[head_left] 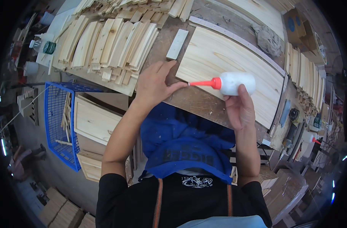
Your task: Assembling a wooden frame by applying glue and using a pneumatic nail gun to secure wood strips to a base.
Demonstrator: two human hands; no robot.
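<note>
The glue bottle [237,83] is smooth white plastic, faintly glossy, with an orange-red plastic nozzle. Under it the board [226,60] is pale bare wood, matt, with visible grain. Left of the board, the slats [112,43] are the same raw wood. The workbench [196,100] beneath looks rough and stained. Below the slats, the basket [57,125] is blue coated wire.

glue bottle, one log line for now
right hand: holds glue bottle | left hand: fingers at red nozzle | under: board

Brown cardboard box [297,26], blue round labels, top right
</note>
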